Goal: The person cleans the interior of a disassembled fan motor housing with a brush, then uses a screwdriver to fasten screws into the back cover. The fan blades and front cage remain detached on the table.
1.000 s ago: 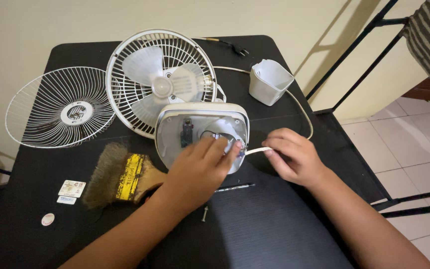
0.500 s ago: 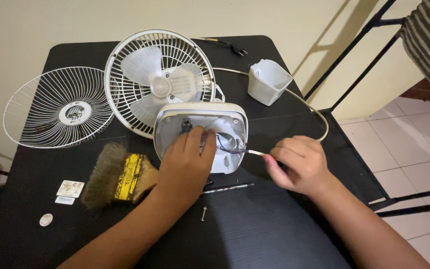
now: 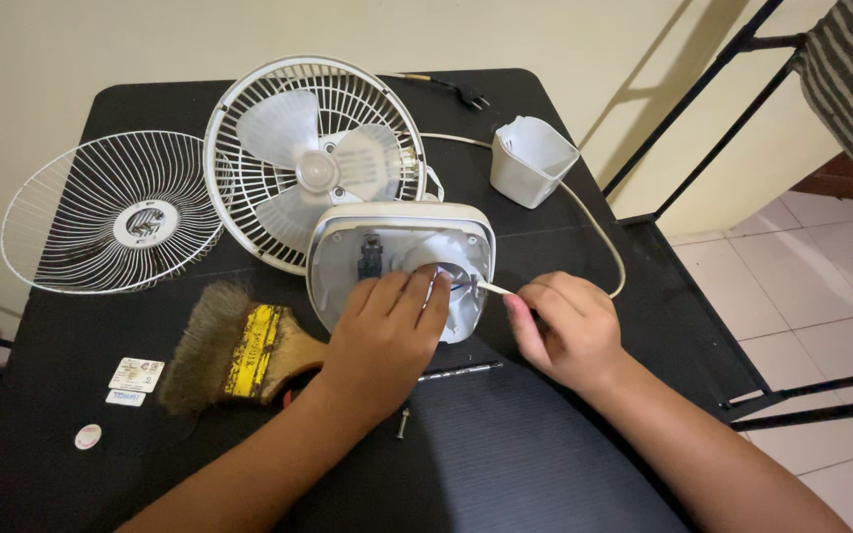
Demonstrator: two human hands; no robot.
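Note:
A small white fan lies on a black table point(image 3: 545, 464), its opened base point(image 3: 343, 257) turned up toward me. My left hand point(image 3: 387, 331) rests on the lower part of the base, fingertips at the wires inside. My right hand point(image 3: 565, 326) is closed on the fan's white power cord point(image 3: 491, 288), just right of where it enters the base. Behind the base sit the rear grille and pale blades point(image 3: 298, 158).
The detached front grille point(image 3: 111, 212) lies at the left. A worn paintbrush point(image 3: 239, 355) lies beside my left forearm. A white plastic cup point(image 3: 530, 158) stands at the back right. A loose screw point(image 3: 402, 422), a thin metal rod point(image 3: 461, 372) and small stickers point(image 3: 135, 375) lie on the table.
My right hand has drawn the cord out to the right and shifted slightly. My left hand has moved down and stays on the base.

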